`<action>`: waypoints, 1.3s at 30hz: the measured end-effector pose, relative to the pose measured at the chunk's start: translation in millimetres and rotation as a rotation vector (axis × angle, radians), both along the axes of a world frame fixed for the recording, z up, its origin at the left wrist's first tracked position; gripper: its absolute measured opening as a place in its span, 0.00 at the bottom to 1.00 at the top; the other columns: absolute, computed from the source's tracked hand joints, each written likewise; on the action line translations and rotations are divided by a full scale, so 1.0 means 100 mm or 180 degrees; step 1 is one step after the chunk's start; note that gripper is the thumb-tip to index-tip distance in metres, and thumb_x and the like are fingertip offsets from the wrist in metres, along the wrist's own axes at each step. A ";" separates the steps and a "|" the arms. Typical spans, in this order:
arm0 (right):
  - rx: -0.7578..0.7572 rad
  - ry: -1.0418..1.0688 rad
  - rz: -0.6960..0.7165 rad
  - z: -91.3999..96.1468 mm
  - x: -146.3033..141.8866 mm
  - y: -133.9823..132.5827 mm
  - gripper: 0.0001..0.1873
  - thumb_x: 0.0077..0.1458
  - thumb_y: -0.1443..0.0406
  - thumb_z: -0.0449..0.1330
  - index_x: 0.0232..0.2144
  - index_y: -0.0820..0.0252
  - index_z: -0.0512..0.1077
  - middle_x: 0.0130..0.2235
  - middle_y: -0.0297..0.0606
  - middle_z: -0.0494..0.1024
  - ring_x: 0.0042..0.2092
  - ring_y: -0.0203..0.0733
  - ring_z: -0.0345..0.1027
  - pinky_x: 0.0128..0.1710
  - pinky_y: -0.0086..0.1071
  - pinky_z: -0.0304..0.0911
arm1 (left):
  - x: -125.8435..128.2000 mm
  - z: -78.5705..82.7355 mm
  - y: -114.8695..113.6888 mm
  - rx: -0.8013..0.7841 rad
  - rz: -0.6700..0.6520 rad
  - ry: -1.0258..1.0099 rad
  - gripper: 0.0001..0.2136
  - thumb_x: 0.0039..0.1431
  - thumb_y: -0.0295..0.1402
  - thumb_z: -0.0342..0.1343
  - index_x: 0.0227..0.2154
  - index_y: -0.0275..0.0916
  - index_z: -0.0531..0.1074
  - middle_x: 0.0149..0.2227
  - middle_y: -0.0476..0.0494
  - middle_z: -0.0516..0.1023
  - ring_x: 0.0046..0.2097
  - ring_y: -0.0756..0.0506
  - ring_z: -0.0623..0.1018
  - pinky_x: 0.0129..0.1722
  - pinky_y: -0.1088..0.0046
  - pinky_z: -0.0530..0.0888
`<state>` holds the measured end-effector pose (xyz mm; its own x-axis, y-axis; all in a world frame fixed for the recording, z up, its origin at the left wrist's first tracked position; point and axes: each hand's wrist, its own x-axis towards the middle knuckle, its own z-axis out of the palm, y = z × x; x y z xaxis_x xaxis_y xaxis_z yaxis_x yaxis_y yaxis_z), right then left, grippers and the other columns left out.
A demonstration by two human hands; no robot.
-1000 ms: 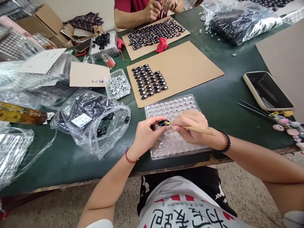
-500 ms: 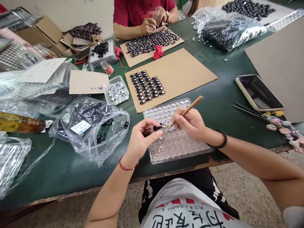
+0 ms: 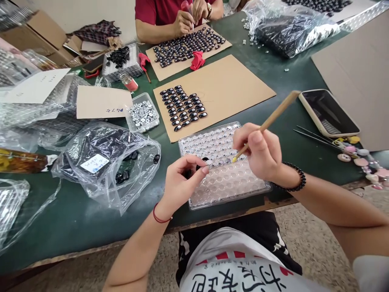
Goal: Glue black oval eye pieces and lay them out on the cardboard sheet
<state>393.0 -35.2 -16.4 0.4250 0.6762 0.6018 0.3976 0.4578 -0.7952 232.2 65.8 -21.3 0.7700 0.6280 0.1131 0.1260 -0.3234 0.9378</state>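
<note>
My left hand (image 3: 180, 182) is curled over the near left corner of a clear plastic blister tray (image 3: 231, 186), pinching small black oval pieces. My right hand (image 3: 259, 152) grips a thin wooden stick (image 3: 273, 117) like a pen. The stick's yellowish tip touches a tray pocket that holds a small shiny disc. Behind the tray lies a cardboard sheet (image 3: 231, 87) with rows of black oval pieces (image 3: 181, 107) on its left part. A small clear box of silver discs (image 3: 142, 112) stands left of the sheet.
A plastic bag (image 3: 106, 162) of black parts lies left of my hands. A phone (image 3: 328, 112), tweezers (image 3: 313, 136) and pastel beads (image 3: 361, 158) are at the right. Across the green table (image 3: 75, 215) another person's hands (image 3: 190, 16) work over a second cardboard of black pieces.
My right hand has swung the stick from lying level to pointing up and right, its tip moving from the piece in my left fingers to the tray. The view shifted slightly.
</note>
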 end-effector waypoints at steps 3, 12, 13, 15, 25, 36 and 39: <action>0.0076 -0.0061 -0.0041 0.03 -0.01 -0.03 0.17 0.61 0.58 0.45 0.25 0.61 0.64 0.23 0.32 0.64 0.21 0.29 0.56 0.20 0.26 0.54 | 0.01 -0.01 -0.02 0.0364 0.0051 -0.0024 0.03 0.50 0.31 0.59 0.26 0.38 0.71 0.22 0.50 0.70 0.20 0.55 0.63 0.18 0.79 0.61; -0.0314 -0.1386 0.0209 0.00 -0.04 0.01 0.14 0.61 0.62 0.45 0.26 0.62 0.64 0.23 0.34 0.67 0.24 0.30 0.59 0.24 0.26 0.56 | 0.01 -0.02 -0.03 0.0792 0.0072 -0.0030 0.02 0.50 0.28 0.58 0.26 0.39 0.71 0.22 0.52 0.71 0.19 0.56 0.62 0.19 0.80 0.61; -0.0311 -0.1466 0.0124 -0.01 -0.04 0.02 0.15 0.61 0.62 0.45 0.26 0.62 0.63 0.23 0.34 0.67 0.24 0.31 0.59 0.24 0.26 0.56 | 0.00 -0.01 -0.02 0.0794 0.0121 -0.0033 0.02 0.50 0.28 0.58 0.26 0.39 0.71 0.22 0.52 0.71 0.20 0.56 0.62 0.19 0.80 0.61; -0.0297 -0.1529 -0.0006 -0.02 -0.02 0.02 0.14 0.60 0.62 0.46 0.25 0.62 0.63 0.23 0.34 0.68 0.24 0.31 0.59 0.25 0.26 0.56 | -0.02 0.01 0.03 0.0790 0.0278 -0.0059 0.02 0.49 0.28 0.59 0.27 0.38 0.71 0.22 0.52 0.71 0.21 0.55 0.65 0.19 0.80 0.62; 0.0061 -0.1244 -0.0183 -0.06 -0.01 -0.03 0.17 0.62 0.59 0.43 0.30 0.62 0.66 0.25 0.35 0.68 0.26 0.32 0.62 0.26 0.28 0.58 | 0.01 -0.02 0.05 0.0117 0.0043 0.0190 0.10 0.54 0.33 0.56 0.40 0.39 0.72 0.24 0.48 0.74 0.24 0.52 0.70 0.23 0.78 0.65; -0.0042 -0.1971 -0.0129 -0.12 -0.08 -0.01 0.13 0.61 0.59 0.46 0.30 0.60 0.65 0.24 0.33 0.71 0.26 0.31 0.63 0.28 0.26 0.60 | 0.08 -0.04 0.01 0.0569 0.0173 0.0357 0.10 0.48 0.35 0.60 0.35 0.40 0.75 0.24 0.50 0.74 0.19 0.55 0.62 0.19 0.78 0.62; -0.0071 -0.2019 -0.0056 -0.14 -0.07 -0.01 0.13 0.61 0.60 0.46 0.30 0.61 0.64 0.24 0.32 0.70 0.25 0.31 0.62 0.27 0.26 0.59 | 0.07 -0.04 0.00 0.0573 0.0217 0.0371 0.10 0.48 0.34 0.60 0.35 0.41 0.75 0.25 0.50 0.74 0.19 0.55 0.61 0.19 0.78 0.63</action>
